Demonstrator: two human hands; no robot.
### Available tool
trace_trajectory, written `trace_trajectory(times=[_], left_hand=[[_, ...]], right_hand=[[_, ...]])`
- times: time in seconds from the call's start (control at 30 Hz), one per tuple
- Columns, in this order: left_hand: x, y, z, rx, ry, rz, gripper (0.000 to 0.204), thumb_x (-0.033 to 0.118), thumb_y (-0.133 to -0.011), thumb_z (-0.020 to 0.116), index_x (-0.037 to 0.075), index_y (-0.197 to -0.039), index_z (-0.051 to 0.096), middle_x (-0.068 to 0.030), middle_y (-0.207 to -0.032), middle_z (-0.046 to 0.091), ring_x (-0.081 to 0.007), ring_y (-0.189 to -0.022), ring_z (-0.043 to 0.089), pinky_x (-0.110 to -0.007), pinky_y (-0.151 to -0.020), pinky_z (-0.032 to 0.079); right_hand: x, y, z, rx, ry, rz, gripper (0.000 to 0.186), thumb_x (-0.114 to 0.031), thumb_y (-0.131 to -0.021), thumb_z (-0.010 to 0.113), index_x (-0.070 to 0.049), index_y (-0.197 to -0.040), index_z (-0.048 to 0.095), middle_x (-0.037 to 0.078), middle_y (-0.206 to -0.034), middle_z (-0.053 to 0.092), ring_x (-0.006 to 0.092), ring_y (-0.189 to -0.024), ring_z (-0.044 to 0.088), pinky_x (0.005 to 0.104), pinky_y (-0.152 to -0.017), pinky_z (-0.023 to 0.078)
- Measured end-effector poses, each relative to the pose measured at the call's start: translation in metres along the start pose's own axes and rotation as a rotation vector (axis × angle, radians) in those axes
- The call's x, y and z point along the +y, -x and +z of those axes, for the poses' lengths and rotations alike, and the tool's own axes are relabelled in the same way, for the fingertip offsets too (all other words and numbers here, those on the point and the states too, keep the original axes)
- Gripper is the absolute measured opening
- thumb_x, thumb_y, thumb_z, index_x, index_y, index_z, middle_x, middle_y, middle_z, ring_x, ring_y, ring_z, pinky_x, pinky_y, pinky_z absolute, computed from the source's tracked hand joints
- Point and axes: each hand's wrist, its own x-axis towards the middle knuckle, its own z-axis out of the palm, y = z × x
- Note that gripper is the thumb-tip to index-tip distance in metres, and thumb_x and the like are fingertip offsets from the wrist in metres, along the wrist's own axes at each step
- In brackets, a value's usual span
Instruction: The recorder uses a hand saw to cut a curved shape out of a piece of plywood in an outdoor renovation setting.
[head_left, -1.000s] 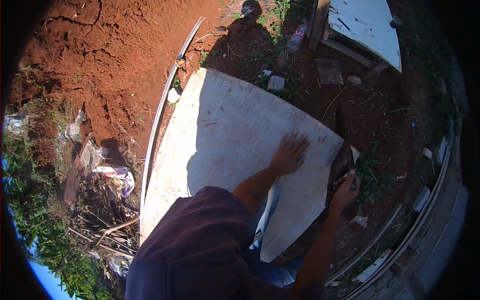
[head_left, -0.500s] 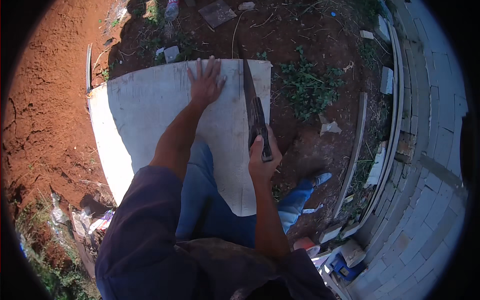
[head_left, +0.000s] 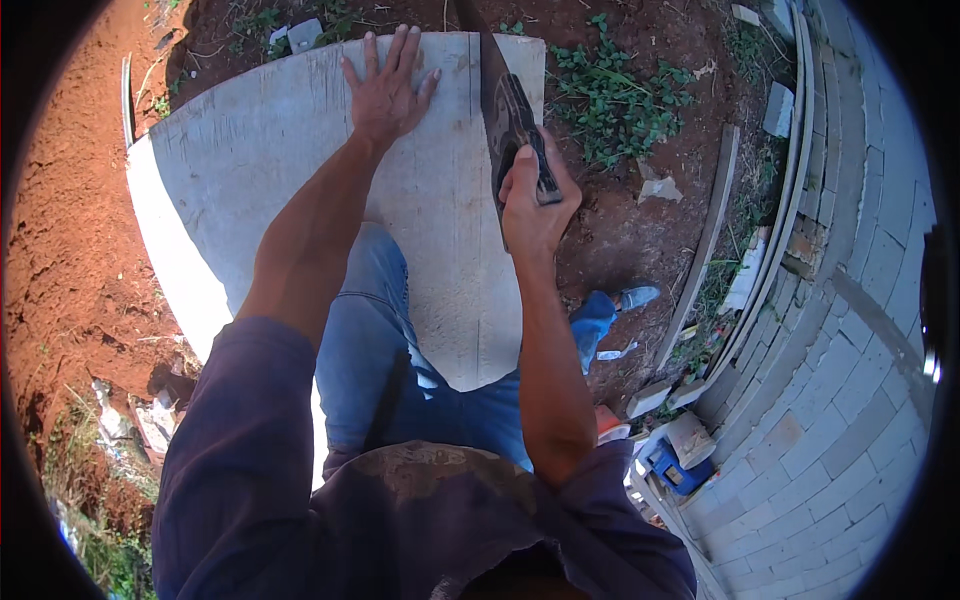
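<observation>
Left hand point(head_left: 388, 105) flat on a big whitish wooden board point(head_left: 420, 210), right hand point(head_left: 537, 205) round a black-handled metal hand saw point(head_left: 516, 108)

The board reaches from 10 o'clock round to 12 o'clock, over the red dirt point(head_left: 620, 225). It is very bright in the sun at 10 o'clock and greyer in the shade, with dark scratchy marks near its top edge and a thin line running down toward 6 o'clock. At 11 o'clock the left fingers are spread wide, pressing on the wood and gripping nothing. Near 12 o'clock the right fingers are curled tight on the saw's handle. The dark blade crosses the top edge, but I cannot tell how deep it sits. A leafy green plant point(head_left: 620, 100) grows at 1 o'clock
</observation>
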Motion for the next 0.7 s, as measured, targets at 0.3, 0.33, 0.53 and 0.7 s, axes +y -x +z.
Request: trace_trajectory(times=[0.3, 0.33, 0.53, 0.7], left_hand=[[-0.009, 0.001, -0.031, 0.153, 0.002, 0.035, 0.069, 0.052, -0.095, 0.053, 0.020, -0.153, 0.032, 0.0007, -0.158, 0.033, -0.0391, -0.144, 0.029, -0.072, -0.106, 0.022], [-0.004, -0.002, -0.034, 0.131, -0.041, 0.038, 0.069, 0.046, -0.096, 0.051, 0.015, -0.153, 0.030, -0.0085, -0.154, 0.038, -0.0411, -0.142, 0.033, -0.068, -0.106, 0.028], [0.004, 0.001, -0.021, -0.037, 0.041, -0.012, 0.072, 0.050, -0.095, 0.051, 0.016, -0.154, 0.028, -0.0020, -0.162, 0.022, -0.0390, -0.147, 0.015, -0.071, -0.110, 0.016], [-0.006, -0.006, -0.043, -0.141, 0.079, -0.092, 0.074, 0.049, -0.096, 0.047, 0.013, -0.156, 0.023, -0.0056, -0.163, 0.021, -0.0390, -0.150, 0.011, -0.069, -0.114, 0.014]], right_hand=[[-0.047, 0.113, -0.056, -0.017, 0.180, 0.024, 0.045, -0.022, -0.097, 0.051, 0.012, -0.126, 0.056, 0.006, -0.071, 0.063, 0.0073, -0.056, 0.052, 0.0231, -0.052, 0.043], [-0.028, 0.058, -0.021, -0.025, 0.135, -0.007, 0.040, -0.021, -0.097, 0.055, 0.007, -0.126, 0.058, 0.002, -0.069, 0.058, 0.0058, -0.055, 0.050, 0.0228, -0.050, 0.040], [-0.024, 0.029, -0.007, -0.010, 0.014, 0.103, 0.042, -0.023, -0.096, 0.058, 0.006, -0.126, 0.059, 0.001, -0.067, 0.058, 0.0062, -0.053, 0.052, 0.0235, -0.046, 0.039], [-0.090, 0.184, -0.107, 0.011, 0.152, 0.153, 0.068, -0.040, -0.097, 0.055, 0.016, -0.134, 0.046, 0.010, -0.067, 0.060, 0.0135, -0.057, 0.056, 0.0304, -0.056, 0.049]])
